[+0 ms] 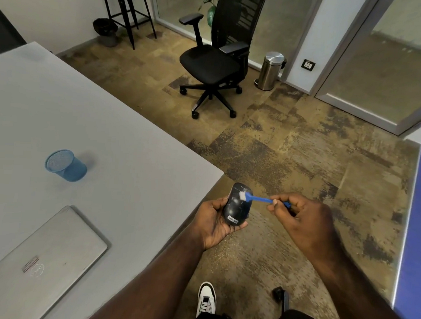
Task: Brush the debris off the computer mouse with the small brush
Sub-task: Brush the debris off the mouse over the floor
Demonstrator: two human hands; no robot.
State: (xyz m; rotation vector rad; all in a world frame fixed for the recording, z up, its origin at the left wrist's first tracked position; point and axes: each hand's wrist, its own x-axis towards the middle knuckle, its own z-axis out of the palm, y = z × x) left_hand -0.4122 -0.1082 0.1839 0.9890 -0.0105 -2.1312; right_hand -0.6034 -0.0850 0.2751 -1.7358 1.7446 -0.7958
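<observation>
Mouse: black computer mouse (236, 205) sits cradled in the left hand (213, 222), held off the corner of the tabletop (124, 144), above the carpet, branded end toward the person.
Left grip: fingers and thumb are curled round the mouse's sides and underside, leaving its top shell exposed.
Brush: small blue brush (258, 198) has its pale bristle head touching the far upper part of the mouse, where whitish specks of debris show.
Right grip: right hand (298, 215) pinches the brush handle between thumb and fingertips near its rear end.
Handling, mouse: likely light, rigid and smooth-shelled, so somewhat slippery; a hold on the sides, as now, seems best, keeping the top free for the bristles.
Handling, brush: thin plastic handle looks light and slightly flexible; bristles look soft. A pinch nearer the head would probably give firmer strokes.
Progress: brushing appears under way; specks are visible near the bristles, so the job looks unfinished.
Risk: a hard stroke could tip the mouse out of the palm onto the floor.
Surroundings: closed laptop (46, 256) and blue mesh cup (66, 165) rest on the tabletop; black office chair (215, 64) stands beyond.
</observation>
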